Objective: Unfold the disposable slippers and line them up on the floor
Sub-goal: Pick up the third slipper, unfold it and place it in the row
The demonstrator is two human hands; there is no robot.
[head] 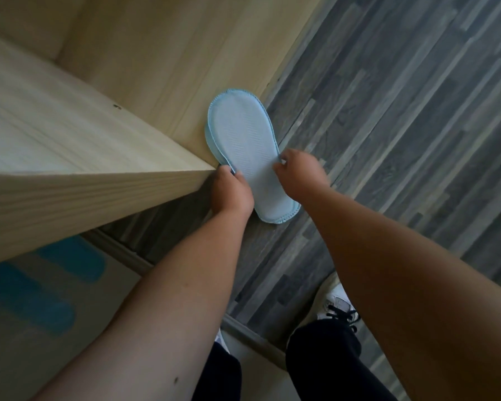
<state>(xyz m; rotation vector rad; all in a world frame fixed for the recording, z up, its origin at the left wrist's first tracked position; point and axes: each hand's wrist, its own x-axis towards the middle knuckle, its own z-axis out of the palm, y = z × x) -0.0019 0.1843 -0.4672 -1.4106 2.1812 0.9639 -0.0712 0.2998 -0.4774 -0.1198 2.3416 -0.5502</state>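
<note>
With the flat blue slipper [248,146] pinched at its left edge by the left hand [232,192] and its right edge by the right hand [298,172], above the floor [402,111] beside the wooden cabinet [70,140], the thin layers could be torn if pulled unevenly.

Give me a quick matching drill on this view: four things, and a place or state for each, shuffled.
Things:
1. slipper
2. left hand
3. right hand
4. sneaker

Places or states:
A. pinching the slipper's right edge
B. white with black laces, on the grey floor at the bottom
C. light blue, flat, sole side up
D. gripping the slipper's left edge, by the wooden shelf corner

Pairs: 1-C, 2-D, 3-A, 4-B
</note>
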